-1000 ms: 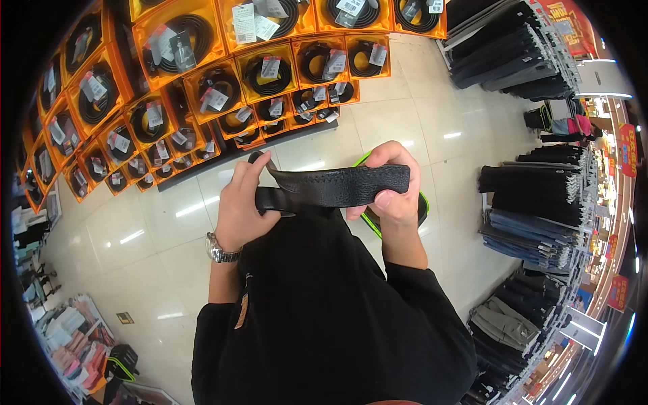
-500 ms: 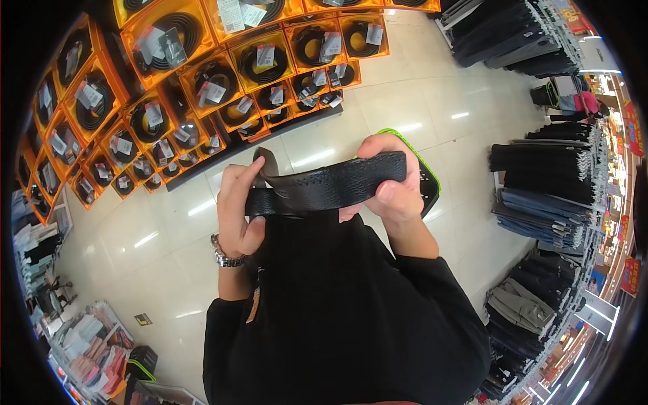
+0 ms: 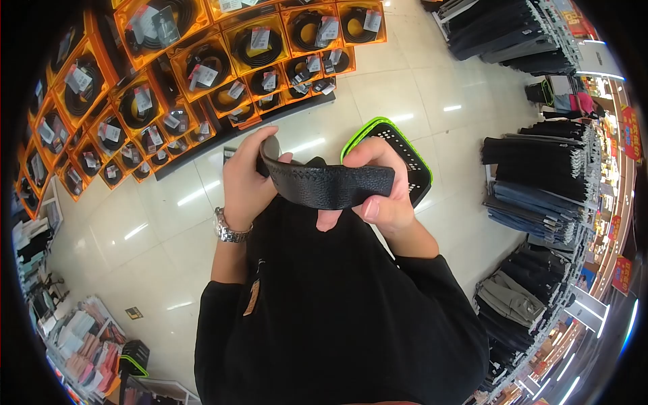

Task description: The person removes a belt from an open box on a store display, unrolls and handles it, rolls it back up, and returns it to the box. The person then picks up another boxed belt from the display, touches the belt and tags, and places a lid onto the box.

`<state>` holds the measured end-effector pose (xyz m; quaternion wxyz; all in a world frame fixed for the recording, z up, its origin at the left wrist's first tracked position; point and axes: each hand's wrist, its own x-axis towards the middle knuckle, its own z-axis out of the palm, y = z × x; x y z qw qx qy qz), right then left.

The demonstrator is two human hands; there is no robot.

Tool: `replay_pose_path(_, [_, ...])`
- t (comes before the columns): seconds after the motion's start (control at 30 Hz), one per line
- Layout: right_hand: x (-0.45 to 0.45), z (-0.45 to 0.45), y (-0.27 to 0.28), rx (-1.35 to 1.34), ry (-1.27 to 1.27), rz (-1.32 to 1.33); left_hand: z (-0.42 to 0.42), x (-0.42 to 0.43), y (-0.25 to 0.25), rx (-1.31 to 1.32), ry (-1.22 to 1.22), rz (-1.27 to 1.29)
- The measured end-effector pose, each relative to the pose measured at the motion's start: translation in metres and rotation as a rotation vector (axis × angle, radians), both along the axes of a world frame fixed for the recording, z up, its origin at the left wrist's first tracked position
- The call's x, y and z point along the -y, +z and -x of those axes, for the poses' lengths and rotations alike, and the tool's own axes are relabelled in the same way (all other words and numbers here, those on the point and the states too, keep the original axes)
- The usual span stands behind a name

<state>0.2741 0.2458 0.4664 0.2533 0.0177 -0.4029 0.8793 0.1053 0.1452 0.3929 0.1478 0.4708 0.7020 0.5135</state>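
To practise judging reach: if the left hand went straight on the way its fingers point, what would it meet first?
Probably the orange belt boxes, ahead of the left hand beyond some floor, though depth is unclear.

1. I see a plain black top point(image 3: 358, 317) across the torso, its cloth so dark that most folds vanish.
2. The left sleeve point(image 3: 217, 304) and right sleeve point(image 3: 437, 283) are the same black, short and loose, ending near the elbows.
3. A narrow tan strip point(image 3: 252, 298), like a label, sits slanted on the top's left side; any lettering is too small for me to read.
4. Around the left wrist I make out a silver metal watch point(image 3: 231, 229) with a linked bracelet.
5. The left grip point(image 3: 247, 181) and right grip point(image 3: 389, 192) are bare human hands.
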Motion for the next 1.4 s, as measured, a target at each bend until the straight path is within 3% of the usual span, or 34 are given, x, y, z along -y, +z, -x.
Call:
replay_pose_path(0.43, [0.009, 0.001, -0.005, -0.220, 0.020, -0.103, -0.014, -0.002, 0.005, 0.137, -0.172, 0.068])
replay_pose_path(0.7, [0.002, -0.005, 0.000, -0.211, -0.019, -0.117, -0.019, -0.011, 0.010, 0.169, -0.175, 0.051])
replay_pose_path(0.9, [-0.017, -0.008, 0.026, 0.199, -0.228, 0.010, -0.016, -0.025, 0.025, -0.126, 0.019, -0.074])
replay_pose_path(1.0, [-0.036, -0.004, 0.028, 0.205, -0.242, 0.030, -0.010, -0.034, 0.016, 0.149, -0.114, -0.127])
replay_pose_path(1.07, [-0.045, -0.005, 0.034, 0.181, -0.255, 0.039, -0.012, -0.039, 0.020, 0.140, -0.113, -0.077])
replay_pose_path(1.17, [-0.056, -0.006, 0.040, 0.249, -0.207, -0.023, -0.018, -0.051, 0.027, 0.065, -0.102, -0.045])
replay_pose_path(1.23, [-0.064, 0.003, 0.036, 0.208, -0.480, -0.254, -0.025, -0.058, 0.028, 0.061, -0.026, 0.057])
replay_pose_path(1.27, [-0.071, 0.005, 0.035, 0.323, -0.504, -0.406, -0.031, -0.065, 0.033, 0.035, -0.005, 0.092])
replay_pose_path(1.3, [-0.076, 0.014, 0.027, 0.273, -0.473, -0.404, -0.037, -0.072, 0.036, -0.003, 0.031, 0.125])
replay_pose_path(1.37, [-0.087, 0.022, 0.006, 0.267, -0.476, -0.759, -0.044, -0.090, 0.029, -0.038, 0.015, -0.021])
replay_pose_path(1.4, [-0.090, 0.023, 0.002, 0.266, -0.416, -0.742, -0.045, -0.098, 0.028, -0.194, 0.011, -0.047])
